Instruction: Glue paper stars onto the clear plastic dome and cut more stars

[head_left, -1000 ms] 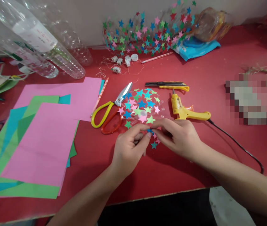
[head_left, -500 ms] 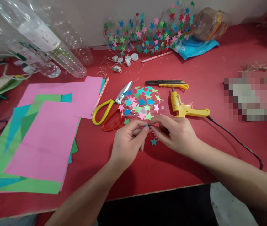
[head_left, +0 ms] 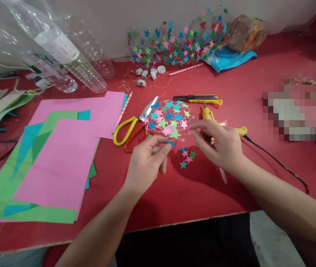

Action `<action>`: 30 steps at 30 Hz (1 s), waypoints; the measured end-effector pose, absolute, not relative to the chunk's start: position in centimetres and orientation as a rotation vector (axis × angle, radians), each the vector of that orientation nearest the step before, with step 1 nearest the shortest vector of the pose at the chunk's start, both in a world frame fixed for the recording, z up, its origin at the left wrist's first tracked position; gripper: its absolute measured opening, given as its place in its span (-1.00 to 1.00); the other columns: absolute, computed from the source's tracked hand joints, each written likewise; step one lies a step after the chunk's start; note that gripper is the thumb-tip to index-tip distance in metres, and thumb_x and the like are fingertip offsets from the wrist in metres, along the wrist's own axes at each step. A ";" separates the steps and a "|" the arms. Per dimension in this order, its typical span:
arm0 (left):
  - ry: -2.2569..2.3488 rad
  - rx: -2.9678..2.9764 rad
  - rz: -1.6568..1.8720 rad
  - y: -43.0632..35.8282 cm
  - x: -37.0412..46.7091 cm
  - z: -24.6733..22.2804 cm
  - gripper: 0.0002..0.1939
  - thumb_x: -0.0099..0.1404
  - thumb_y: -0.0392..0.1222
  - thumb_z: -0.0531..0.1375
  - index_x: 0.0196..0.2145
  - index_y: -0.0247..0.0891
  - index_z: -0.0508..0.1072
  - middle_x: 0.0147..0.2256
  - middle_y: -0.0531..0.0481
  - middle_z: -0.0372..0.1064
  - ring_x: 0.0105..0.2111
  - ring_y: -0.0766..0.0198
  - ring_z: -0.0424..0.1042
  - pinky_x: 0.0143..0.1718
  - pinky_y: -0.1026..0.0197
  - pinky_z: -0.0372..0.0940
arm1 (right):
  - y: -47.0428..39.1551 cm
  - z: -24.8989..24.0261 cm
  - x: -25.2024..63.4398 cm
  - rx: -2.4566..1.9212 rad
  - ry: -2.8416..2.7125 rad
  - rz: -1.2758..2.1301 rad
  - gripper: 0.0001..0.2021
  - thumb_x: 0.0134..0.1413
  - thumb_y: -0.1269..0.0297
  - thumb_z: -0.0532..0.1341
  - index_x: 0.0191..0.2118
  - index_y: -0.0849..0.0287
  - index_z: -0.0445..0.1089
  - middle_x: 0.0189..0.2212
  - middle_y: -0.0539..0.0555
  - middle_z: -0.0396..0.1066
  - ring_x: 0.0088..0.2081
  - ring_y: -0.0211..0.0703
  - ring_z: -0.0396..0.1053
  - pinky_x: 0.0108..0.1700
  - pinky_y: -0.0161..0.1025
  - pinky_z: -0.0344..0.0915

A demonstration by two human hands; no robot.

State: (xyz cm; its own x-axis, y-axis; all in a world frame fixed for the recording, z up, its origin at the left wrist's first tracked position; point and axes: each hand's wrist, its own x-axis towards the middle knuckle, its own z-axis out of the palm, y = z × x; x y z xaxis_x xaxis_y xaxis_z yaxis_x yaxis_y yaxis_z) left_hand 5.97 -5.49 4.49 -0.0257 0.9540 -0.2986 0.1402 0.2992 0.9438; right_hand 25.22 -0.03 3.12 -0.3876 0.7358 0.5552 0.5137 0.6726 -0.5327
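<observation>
My left hand (head_left: 148, 157) pinches a small blue paper star (head_left: 170, 144) between thumb and forefinger. My right hand (head_left: 220, 142) is off to the right, thumb and forefinger apart, with nothing visible between them. It partly covers the yellow hot glue gun (head_left: 208, 114), whose clear glue stick (head_left: 223, 175) shows below the wrist. Beyond both hands lies a clear plastic piece covered with coloured paper stars (head_left: 169, 116). Several loose stars, including a teal star (head_left: 183, 164), rest on the red table between my hands.
Scissors (head_left: 128, 129) lie left of the stars, a yellow box cutter (head_left: 199, 98) behind them. Coloured paper sheets (head_left: 57, 167) spread at left, clear bottles (head_left: 63, 48) behind. A star-covered clear bottle (head_left: 174, 44) is against the wall. The gun's cord (head_left: 277, 159) runs right.
My right hand has drawn away from the left toward the right, its fingers parting. The blue star stays in my left hand. More loose stars and the glue stick are uncovered.
</observation>
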 end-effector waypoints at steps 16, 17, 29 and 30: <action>1.460 1.143 0.920 -5.3 5.1 4.8 -0.92 0.33 -0.21 0.15 -0.31 -0.23 0.41 -0.80 0.24 0.16 -0.83 0.52 0.01 -0.78 0.43 -0.08 | 0.4 3.1 25.5 -1.004 -2.114 0.260 -0.86 0.19 0.41 0.13 -0.24 0.23 0.44 -0.61 -0.08 0.33 -0.62 -0.38 0.26 -0.52 -0.40 0.17; 1.460 1.138 0.924 -5.3 5.2 4.8 -0.93 0.33 -0.22 0.15 -0.31 -0.24 0.40 -0.81 0.25 0.14 -0.83 0.52 0.01 -0.78 0.44 -0.07 | 0.4 3.1 25.5 -1.003 -2.115 0.261 -0.86 0.19 0.42 0.13 -0.24 0.23 0.44 -0.61 -0.08 0.33 -0.63 -0.38 0.26 -0.51 -0.40 0.17; 1.466 1.151 0.927 -5.3 5.1 4.7 -0.90 0.35 -0.17 0.14 -0.29 -0.23 0.38 -0.78 0.25 0.17 -0.83 0.52 0.04 -0.80 0.47 -0.04 | 0.5 3.1 25.5 -1.030 -2.119 0.218 -0.85 0.18 0.42 0.14 -0.24 0.23 0.46 -0.64 -0.09 0.30 -0.64 -0.38 0.23 -0.53 -0.39 0.15; 1.467 1.160 0.922 -5.3 5.1 4.8 -0.89 0.35 -0.15 0.14 -0.29 -0.23 0.38 -0.77 0.24 0.20 -0.83 0.52 0.04 -0.80 0.47 -0.04 | 0.5 3.1 25.5 -1.030 -2.119 0.218 -0.86 0.18 0.42 0.14 -0.24 0.24 0.46 -0.63 -0.09 0.31 -0.63 -0.39 0.24 -0.52 -0.39 0.15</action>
State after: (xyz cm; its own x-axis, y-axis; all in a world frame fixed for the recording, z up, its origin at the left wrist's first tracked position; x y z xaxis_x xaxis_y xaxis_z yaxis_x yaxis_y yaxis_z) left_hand 5.14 -5.28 4.76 -0.0303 0.9689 -0.2455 0.1988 0.2466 0.9485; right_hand 25.51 0.53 3.08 -0.3892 0.7325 0.5586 0.6035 0.6609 -0.4461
